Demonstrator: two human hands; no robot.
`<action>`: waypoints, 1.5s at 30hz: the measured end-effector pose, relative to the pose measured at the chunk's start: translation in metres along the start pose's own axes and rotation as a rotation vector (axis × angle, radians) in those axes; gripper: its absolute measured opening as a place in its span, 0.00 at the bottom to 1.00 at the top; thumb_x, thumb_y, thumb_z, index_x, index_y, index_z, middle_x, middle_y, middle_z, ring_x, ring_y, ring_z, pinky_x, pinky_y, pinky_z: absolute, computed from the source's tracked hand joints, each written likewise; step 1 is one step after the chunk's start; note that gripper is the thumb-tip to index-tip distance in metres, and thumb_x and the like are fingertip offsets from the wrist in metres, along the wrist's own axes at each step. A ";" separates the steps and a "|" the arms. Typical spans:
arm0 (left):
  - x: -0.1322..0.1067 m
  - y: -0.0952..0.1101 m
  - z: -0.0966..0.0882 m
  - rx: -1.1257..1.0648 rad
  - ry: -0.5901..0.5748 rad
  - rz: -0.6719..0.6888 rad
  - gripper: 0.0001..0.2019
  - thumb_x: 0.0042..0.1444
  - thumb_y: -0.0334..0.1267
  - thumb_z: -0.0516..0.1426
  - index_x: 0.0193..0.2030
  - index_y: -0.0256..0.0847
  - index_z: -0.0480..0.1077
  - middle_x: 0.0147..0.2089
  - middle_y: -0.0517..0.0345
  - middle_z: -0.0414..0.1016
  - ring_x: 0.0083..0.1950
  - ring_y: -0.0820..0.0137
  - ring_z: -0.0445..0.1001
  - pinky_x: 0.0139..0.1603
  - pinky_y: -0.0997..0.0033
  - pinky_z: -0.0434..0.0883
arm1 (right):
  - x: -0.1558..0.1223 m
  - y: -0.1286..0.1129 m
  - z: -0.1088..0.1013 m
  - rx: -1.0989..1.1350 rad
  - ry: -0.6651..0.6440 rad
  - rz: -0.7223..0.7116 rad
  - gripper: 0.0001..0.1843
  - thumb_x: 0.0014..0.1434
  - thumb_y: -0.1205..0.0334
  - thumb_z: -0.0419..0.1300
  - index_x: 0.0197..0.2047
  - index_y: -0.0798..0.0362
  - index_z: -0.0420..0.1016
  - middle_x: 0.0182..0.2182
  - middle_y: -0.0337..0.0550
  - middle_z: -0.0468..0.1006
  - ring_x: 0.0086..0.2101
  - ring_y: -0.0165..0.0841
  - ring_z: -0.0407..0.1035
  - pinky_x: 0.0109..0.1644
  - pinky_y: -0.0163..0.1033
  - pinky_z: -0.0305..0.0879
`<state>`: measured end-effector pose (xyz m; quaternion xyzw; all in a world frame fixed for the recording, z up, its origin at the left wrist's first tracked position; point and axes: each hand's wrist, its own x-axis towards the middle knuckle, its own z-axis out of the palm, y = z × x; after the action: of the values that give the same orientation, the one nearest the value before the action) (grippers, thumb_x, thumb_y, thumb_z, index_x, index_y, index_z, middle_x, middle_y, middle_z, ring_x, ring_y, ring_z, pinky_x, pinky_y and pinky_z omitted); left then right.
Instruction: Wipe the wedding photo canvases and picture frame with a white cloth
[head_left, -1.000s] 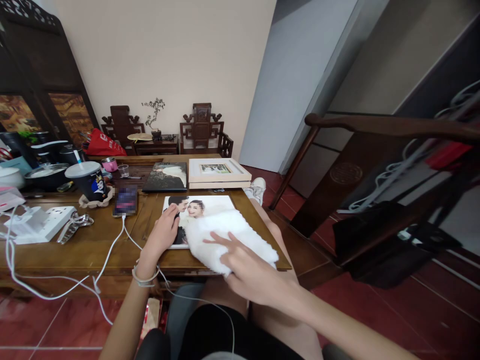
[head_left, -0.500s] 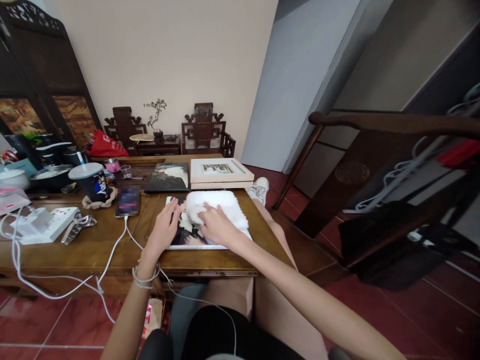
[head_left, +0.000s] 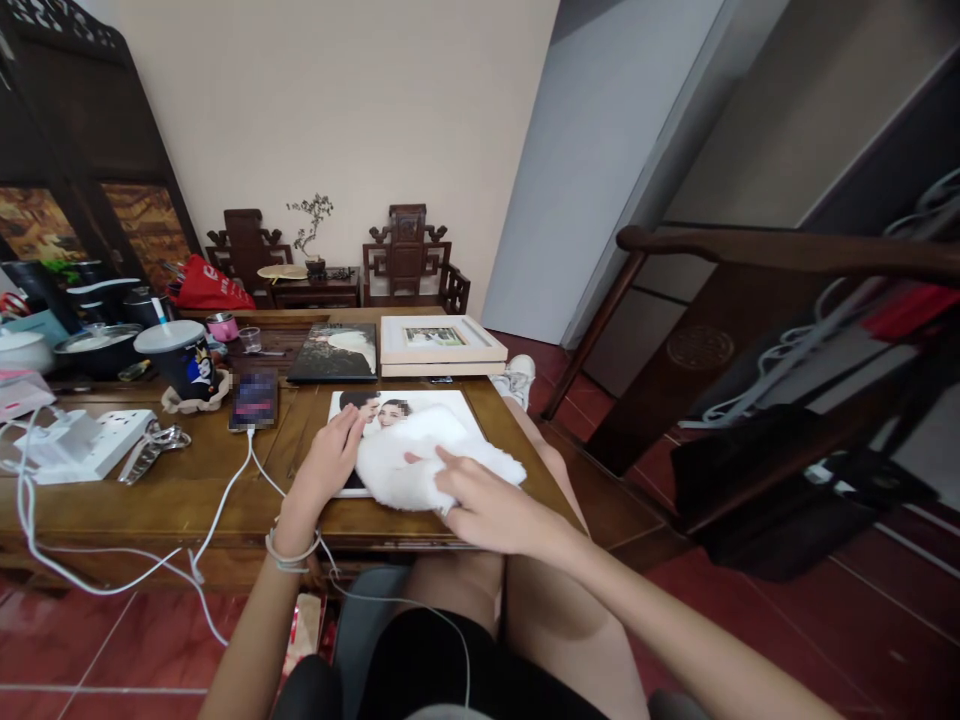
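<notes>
On the wooden table [head_left: 292, 500] in front of me lies a flat photo print [head_left: 450, 402] with a white border, showing a couple. My left hand [head_left: 330, 455] rests on its left edge, fingers stretched out and holding nothing. A white fluffy cloth [head_left: 401, 455] covers the lower and right part of the print and hangs past its near edge. My right hand [head_left: 487, 500] is closed on the bunched near side of this cloth. Its fingertips are partly sunk in the pile.
Behind the print lie a dark photo panel [head_left: 330, 355] and a pale framed picture [head_left: 487, 350]. To the left are a phone [head_left: 253, 400] with a charging cable, a drink cup [head_left: 176, 360] and a white power strip [head_left: 112, 440]. A wooden chair [head_left: 697, 345] stands at the right.
My right hand has drawn the cloth toward me and slightly right, uncovering the upper part of the print with two faces. My left hand has stayed at the left edge.
</notes>
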<state>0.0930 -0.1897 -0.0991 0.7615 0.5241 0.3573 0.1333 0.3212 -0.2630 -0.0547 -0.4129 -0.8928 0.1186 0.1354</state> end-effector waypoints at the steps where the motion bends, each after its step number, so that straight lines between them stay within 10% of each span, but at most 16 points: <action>1: 0.000 -0.002 0.001 0.034 -0.025 0.010 0.26 0.65 0.46 0.43 0.59 0.29 0.66 0.65 0.39 0.64 0.68 0.59 0.61 0.69 0.58 0.56 | 0.002 0.006 -0.001 -0.020 0.006 0.047 0.10 0.48 0.75 0.51 0.28 0.52 0.70 0.34 0.48 0.79 0.47 0.42 0.70 0.55 0.44 0.59; 9: -0.001 -0.012 0.004 0.116 -0.092 0.065 0.20 0.65 0.38 0.46 0.61 0.41 0.65 0.67 0.48 0.63 0.70 0.61 0.56 0.67 0.51 0.59 | 0.076 0.040 -0.004 0.010 0.120 0.274 0.10 0.51 0.73 0.49 0.30 0.55 0.71 0.35 0.52 0.79 0.38 0.40 0.71 0.40 0.37 0.60; 19: 0.001 -0.009 0.001 0.079 -0.051 0.137 0.19 0.63 0.36 0.47 0.59 0.37 0.67 0.63 0.47 0.68 0.66 0.63 0.64 0.67 0.57 0.59 | 0.165 0.011 0.005 0.131 0.093 0.180 0.11 0.53 0.70 0.51 0.35 0.55 0.74 0.38 0.50 0.80 0.34 0.38 0.72 0.33 0.34 0.62; 34: 0.001 -0.011 0.002 0.141 -0.067 0.093 0.20 0.63 0.37 0.47 0.60 0.37 0.67 0.65 0.47 0.65 0.68 0.61 0.60 0.68 0.55 0.58 | 0.071 0.107 -0.024 -0.027 0.165 0.354 0.10 0.57 0.67 0.48 0.32 0.55 0.70 0.36 0.50 0.77 0.38 0.38 0.68 0.41 0.37 0.60; 45: 0.001 -0.009 0.002 0.123 -0.060 0.090 0.20 0.63 0.37 0.47 0.59 0.38 0.68 0.65 0.47 0.65 0.68 0.60 0.59 0.68 0.54 0.57 | -0.045 0.004 0.003 -0.059 0.094 0.066 0.11 0.49 0.75 0.50 0.26 0.51 0.68 0.43 0.52 0.78 0.58 0.45 0.62 0.61 0.50 0.52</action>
<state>0.0879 -0.1849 -0.1057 0.8016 0.5059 0.3070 0.0857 0.3508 -0.2956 -0.0652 -0.4509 -0.8745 0.0772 0.1610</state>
